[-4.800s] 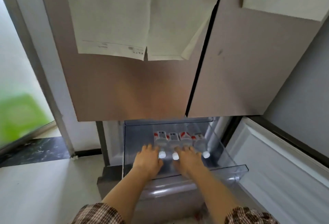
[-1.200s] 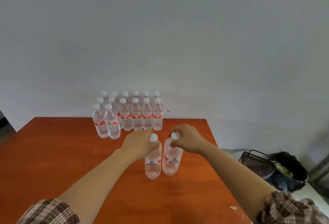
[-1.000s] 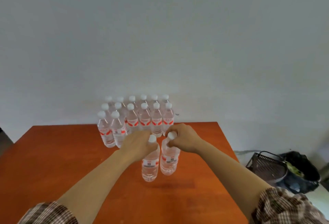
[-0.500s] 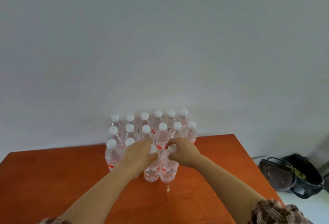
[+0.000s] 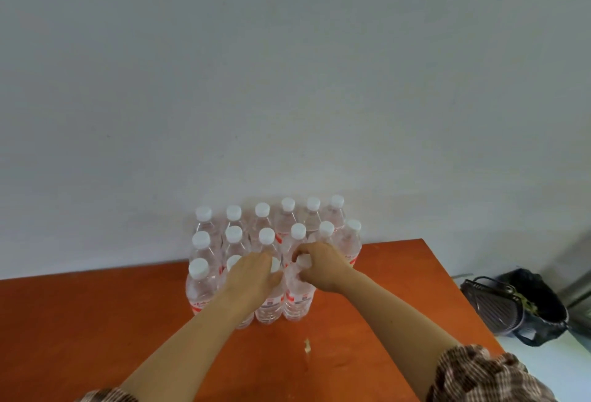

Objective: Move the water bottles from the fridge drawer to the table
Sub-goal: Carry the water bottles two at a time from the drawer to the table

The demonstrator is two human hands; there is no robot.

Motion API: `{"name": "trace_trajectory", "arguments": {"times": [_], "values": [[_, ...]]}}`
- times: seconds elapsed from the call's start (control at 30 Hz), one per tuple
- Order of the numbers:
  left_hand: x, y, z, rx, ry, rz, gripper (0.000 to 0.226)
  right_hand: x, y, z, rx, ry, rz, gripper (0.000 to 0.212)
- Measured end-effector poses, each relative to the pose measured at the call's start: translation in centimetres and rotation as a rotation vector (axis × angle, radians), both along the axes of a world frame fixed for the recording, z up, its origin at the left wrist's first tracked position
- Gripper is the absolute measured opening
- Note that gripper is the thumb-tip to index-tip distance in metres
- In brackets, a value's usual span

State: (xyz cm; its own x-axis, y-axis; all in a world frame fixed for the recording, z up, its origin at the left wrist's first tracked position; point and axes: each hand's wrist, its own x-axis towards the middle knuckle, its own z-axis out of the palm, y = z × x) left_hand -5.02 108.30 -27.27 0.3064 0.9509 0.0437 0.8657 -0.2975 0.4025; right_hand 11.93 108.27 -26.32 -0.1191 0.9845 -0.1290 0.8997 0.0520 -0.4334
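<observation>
Several clear water bottles (image 5: 265, 235) with white caps and red labels stand in rows at the back of the orange table (image 5: 96, 321), against the wall. My left hand (image 5: 252, 277) grips the neck of one bottle (image 5: 270, 304) in the front row. My right hand (image 5: 319, 265) grips the cap and neck of the bottle beside it (image 5: 297, 299). Both held bottles stand upright with their bases on the table, touching the group. The fridge drawer is out of view.
A grey wall rises right behind the bottles. A small pale scrap (image 5: 307, 344) lies on the table in front of them. On the floor to the right stand a dark wire basket (image 5: 489, 302) and a black bag (image 5: 540, 305).
Earlier both hands were on bottles in the fridge drawer. Over the last second they carried two bottles forward over the table and set them against the front of the group.
</observation>
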Motion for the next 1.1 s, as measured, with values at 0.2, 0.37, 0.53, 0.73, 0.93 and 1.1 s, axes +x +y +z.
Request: {"name": "trace_trajectory", "arguments": {"times": [0.2,0.37,0.53,0.73,0.93,1.1], "values": [[0.2,0.5,-0.1,-0.001,-0.017,0.007,0.036,-0.2,0.1,0.0,0.069,-0.199,0.069,0.036],[0.3,0.5,0.1,0.012,0.001,0.015,0.036,-0.1,-0.5,-0.1,0.057,-0.177,0.011,0.047],[0.0,0.2,0.6,0.057,0.049,0.013,0.036,0.2,-1.2,-0.4,0.011,-0.088,-0.050,0.044],[0.7,-1.0,1.7,0.190,0.099,0.007,0.039,0.5,-3.0,-0.2,0.049,0.027,-0.144,0.048],[4.5,-3.3,2.4,0.197,0.052,-0.095,0.043,3.4,-6.6,0.5,0.110,0.032,-0.249,0.052],[9.9,-6.4,2.4,0.162,0.101,-0.216,0.041,8.2,-11.7,1.4,0.141,0.017,-0.360,0.053]]}}
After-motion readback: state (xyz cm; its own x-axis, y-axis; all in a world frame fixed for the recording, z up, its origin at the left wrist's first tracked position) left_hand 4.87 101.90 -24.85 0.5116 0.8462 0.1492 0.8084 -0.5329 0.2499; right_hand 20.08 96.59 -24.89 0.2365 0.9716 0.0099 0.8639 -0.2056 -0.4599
